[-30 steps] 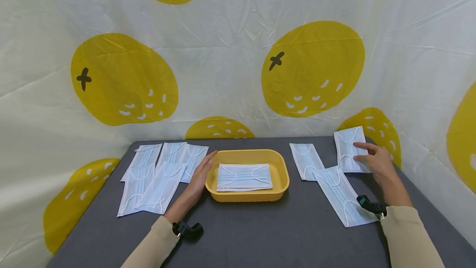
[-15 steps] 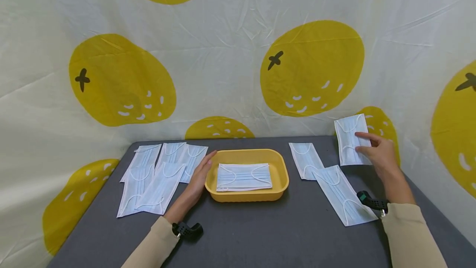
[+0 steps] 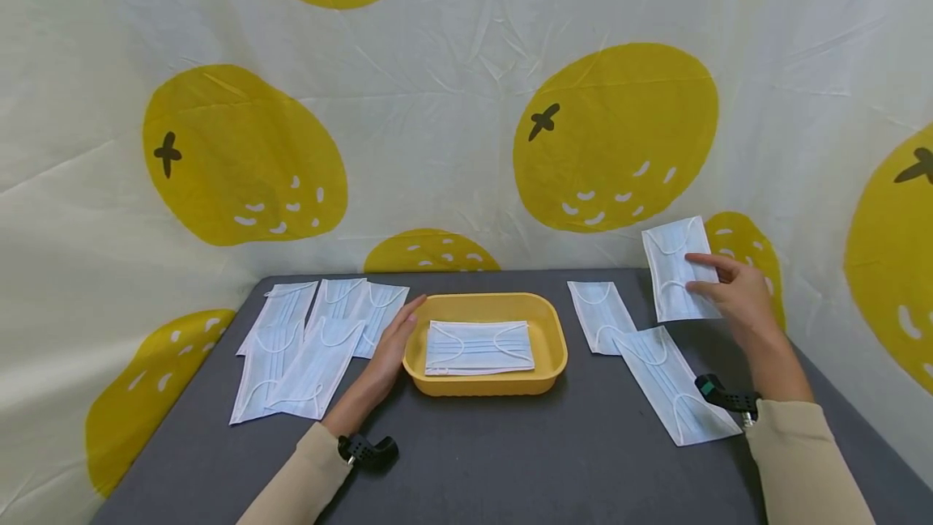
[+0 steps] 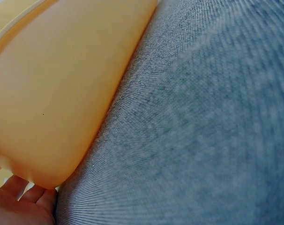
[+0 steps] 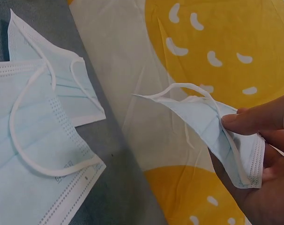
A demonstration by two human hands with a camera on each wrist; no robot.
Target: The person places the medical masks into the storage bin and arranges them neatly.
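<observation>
My right hand pinches a pale blue face mask by its right edge and holds it up off the table's far right corner. In the right wrist view the thumb presses on the held mask near an ear loop, the other fingers behind it. My left hand rests with straight fingers along the left side of a yellow tray. A stack of face masks lies inside that tray. The left wrist view shows the fingers against the tray's wall.
Two face masks lie on the dark grey table right of the tray. Several overlapping masks are spread at the left. A white curtain with yellow fruit prints hangs right behind the table's far edge.
My right hand has lifted the mask up from the table and then shifted it slightly left. The left hand and the tray have stayed where they were.
</observation>
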